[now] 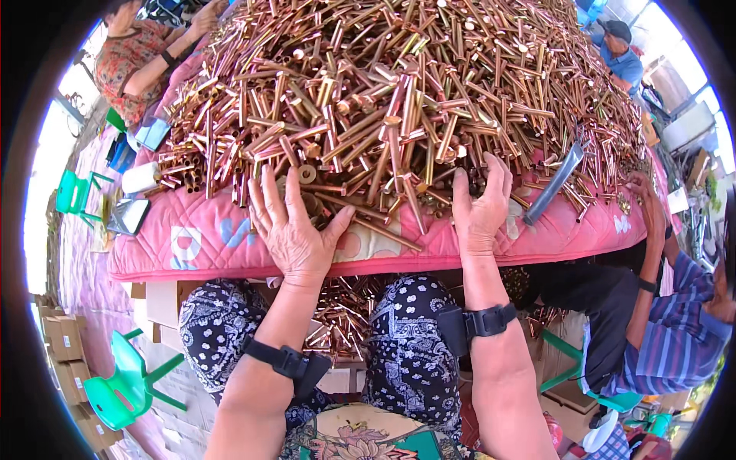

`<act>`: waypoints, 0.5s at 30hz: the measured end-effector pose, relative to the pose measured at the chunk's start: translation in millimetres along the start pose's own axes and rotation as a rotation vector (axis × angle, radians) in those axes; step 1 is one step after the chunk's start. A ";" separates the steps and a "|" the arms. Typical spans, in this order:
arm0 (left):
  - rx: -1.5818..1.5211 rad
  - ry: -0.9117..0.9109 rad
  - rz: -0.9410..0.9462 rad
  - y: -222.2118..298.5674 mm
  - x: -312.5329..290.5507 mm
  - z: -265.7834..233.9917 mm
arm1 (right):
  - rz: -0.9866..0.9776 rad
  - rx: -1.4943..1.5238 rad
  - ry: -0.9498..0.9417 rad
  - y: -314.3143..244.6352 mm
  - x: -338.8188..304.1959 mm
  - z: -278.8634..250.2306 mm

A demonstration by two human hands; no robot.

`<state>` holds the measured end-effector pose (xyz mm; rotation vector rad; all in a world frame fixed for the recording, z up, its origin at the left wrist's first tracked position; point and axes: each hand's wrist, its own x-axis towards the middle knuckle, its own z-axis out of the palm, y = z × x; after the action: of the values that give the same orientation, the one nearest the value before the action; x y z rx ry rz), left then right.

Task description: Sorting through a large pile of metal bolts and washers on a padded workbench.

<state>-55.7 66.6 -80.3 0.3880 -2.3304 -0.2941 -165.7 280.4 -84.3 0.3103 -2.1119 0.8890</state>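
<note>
"So, how do your hands stand?"

"Both open. My left hand (295, 234), left of centre, has its fingers spread against the near foot of the bolt pile (429, 92); my right hand (483, 211), right of centre, has its fingers up and loosely bent. What lies under my palms I cannot tell."

"And the loose one between them?"

"That long copper-coloured bolt (387, 233) lies mid-frame on the pink quilt (211, 238), nearer my left hand. From beside that thumb it slants down to the right — its lower end toward the front hem (406, 266), but short of it. Whether my thumb touches it, I cannot tell."

"Room around it?"

"Below, a band of quilt shows before the hem; to its right, more quilt reaches toward my right wrist. Above, the pile crowds close. Right of my right hand lies a grey strip (553, 186) — and farther right, a co-worker's hand (644, 201) at the pile's edge."
</note>
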 end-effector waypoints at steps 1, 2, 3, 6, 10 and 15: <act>-0.004 -0.007 0.006 -1.6 -0.7 -0.7 | 0.010 -0.001 -0.034 -1.4 -0.7 -1.8; -0.012 -0.007 0.000 -1.2 -0.9 -1.1 | 0.003 -0.009 -0.036 -3.7 -1.1 -2.7; 0.021 -0.030 0.007 0.3 -0.3 -2.6 | 0.000 -0.008 -0.020 -6.4 -1.2 -3.5; 0.038 -0.070 0.014 0.8 -0.1 -5.1 | -0.029 -0.025 0.000 -8.1 -2.2 -6.6; 0.009 -0.084 0.039 2.8 1.7 -7.5 | -0.124 -0.154 -0.010 -5.9 -1.1 -13.6; -0.040 -0.046 0.049 -6.4 1.2 -7.9 | -0.225 -0.010 0.126 -20.9 -2.2 -15.5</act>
<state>-49.8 59.4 -76.1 0.3076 -2.3712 -0.3283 -145.0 275.8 -69.1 0.4651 -1.9211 0.7454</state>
